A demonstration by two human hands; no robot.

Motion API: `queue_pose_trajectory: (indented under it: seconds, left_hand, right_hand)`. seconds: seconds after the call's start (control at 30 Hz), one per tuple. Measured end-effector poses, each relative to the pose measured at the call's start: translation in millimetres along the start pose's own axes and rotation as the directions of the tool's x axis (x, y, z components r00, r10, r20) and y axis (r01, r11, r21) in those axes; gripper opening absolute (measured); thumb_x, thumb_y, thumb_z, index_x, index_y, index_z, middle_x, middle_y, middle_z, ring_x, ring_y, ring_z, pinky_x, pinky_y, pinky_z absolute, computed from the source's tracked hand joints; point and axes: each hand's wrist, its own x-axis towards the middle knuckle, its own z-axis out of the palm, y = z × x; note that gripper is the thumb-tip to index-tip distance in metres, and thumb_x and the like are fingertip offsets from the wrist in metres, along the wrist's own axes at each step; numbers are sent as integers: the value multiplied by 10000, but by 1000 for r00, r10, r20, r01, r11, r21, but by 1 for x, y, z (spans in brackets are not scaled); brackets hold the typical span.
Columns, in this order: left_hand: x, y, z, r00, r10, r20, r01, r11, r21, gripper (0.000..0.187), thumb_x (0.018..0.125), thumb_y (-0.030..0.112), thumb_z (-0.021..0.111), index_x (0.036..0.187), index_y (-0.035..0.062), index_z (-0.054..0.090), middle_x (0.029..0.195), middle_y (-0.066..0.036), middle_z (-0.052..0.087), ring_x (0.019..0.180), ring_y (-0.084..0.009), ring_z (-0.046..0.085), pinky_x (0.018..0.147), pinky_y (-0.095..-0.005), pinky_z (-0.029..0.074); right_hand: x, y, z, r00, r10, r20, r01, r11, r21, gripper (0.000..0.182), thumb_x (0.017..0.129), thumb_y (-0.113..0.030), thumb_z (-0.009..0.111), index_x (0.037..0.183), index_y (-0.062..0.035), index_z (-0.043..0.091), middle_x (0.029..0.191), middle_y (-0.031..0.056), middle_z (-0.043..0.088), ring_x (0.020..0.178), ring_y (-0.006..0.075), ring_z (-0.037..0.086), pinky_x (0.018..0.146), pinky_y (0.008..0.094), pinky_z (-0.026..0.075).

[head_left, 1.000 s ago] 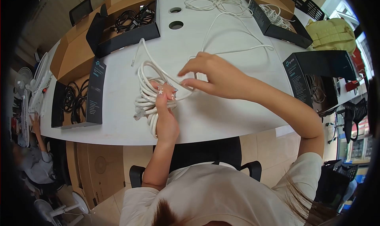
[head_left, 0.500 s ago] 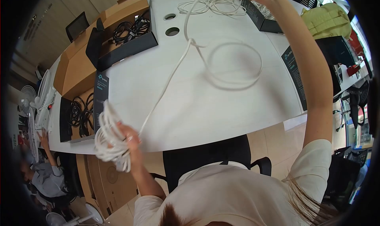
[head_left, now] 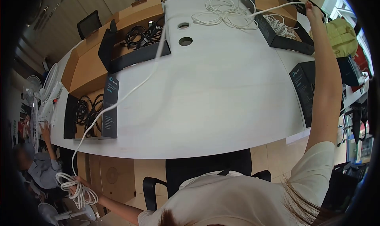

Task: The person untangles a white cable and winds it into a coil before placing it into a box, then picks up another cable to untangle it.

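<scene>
Low at the left, beside the table, my left hand [head_left: 81,182] is closed around a looped bundle of white cable [head_left: 82,196]. A single strand [head_left: 130,92] rises from that bundle, passes over the lower left box and curves up the table, blurring near the upper left box. My right hand [head_left: 313,11] is stretched out to the far right, fingers pinched on a white cable length [head_left: 279,7]. That length runs leftward to a loose heap of white cable [head_left: 223,13] at the table's back.
Open boxes with black cables, one upper left [head_left: 138,53] and one lower left [head_left: 110,115], stand on the white table [head_left: 206,107]. Another box [head_left: 291,43] holds white cable at back right; a dark box [head_left: 303,87] sits below it. A black chair [head_left: 208,168] and a person [head_left: 41,168] are nearby.
My left hand has moved down and left with the bundle, off the table edge. My right hand has swung outward to the right. The loop lying mid-table has been drawn away.
</scene>
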Motion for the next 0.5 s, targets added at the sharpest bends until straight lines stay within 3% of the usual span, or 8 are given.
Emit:
queue_pose_trajectory:
  seconds: [0.03,0.1,0.13,0.2,0.27,0.33,0.43,0.5]
  left_hand:
    - [-16,-19,9,997,-63,39,60,995,83,194,803,163,638,770,-25,603,682,-142,613,575,-255,586,546,-321,488]
    - [-41,-50,23,963,-247,109,208,935,287,221,806,190,638,768,-24,597,667,-130,614,557,-242,585,533,-329,488]
    - [-55,-62,38,955,-254,-152,262,964,38,272,860,222,567,752,-27,576,643,-112,585,540,-231,544,538,-326,461]
    - [-49,-66,39,929,-337,-155,346,938,32,291,874,237,538,755,-27,563,654,-104,574,566,-228,534,564,-327,450]
    - [-29,-53,30,903,-421,-88,416,906,-76,312,889,253,509,758,-28,551,665,-97,562,592,-224,524,590,-328,439]
    - [-8,-28,19,874,-485,4,471,846,-250,333,903,268,480,760,-28,538,677,-90,551,618,-221,515,617,-329,428]
    - [17,24,2,835,-528,154,525,680,-512,357,928,289,416,758,-15,494,695,-72,506,672,-213,477,682,-331,393]
    - [36,67,-7,815,-529,236,530,516,-673,364,948,302,347,748,10,431,710,-50,438,727,-205,423,760,-334,343]
  right_hand:
    - [-25,-10,7,989,-107,-105,103,994,-44,202,927,-26,276,1011,124,382,881,223,546,764,278,593,625,298,539]
    - [-47,-12,3,978,-181,-104,161,971,-179,201,933,-65,314,1007,104,392,854,200,555,714,266,608,561,291,525]
    - [-56,-13,3,974,-211,-77,185,947,-261,206,936,-85,326,990,97,407,837,191,566,689,256,612,534,283,515]
    - [-75,-11,2,967,-256,1,231,872,-431,232,941,-124,342,939,84,446,801,176,591,636,229,616,483,265,492]
    - [-96,-2,9,963,-259,76,260,814,-519,298,944,-156,355,840,86,494,785,178,629,565,202,611,482,248,490]
    - [-112,9,16,952,-214,220,296,831,-470,275,945,-157,350,911,85,477,813,191,627,584,197,616,494,242,495]
    - [-132,28,23,968,-139,209,226,842,-490,264,956,-180,322,1076,32,424,865,191,627,643,195,624,527,251,498]
    - [-144,38,23,985,-81,154,142,885,-444,282,960,-201,310,1081,24,429,912,198,621,674,200,624,539,256,491]
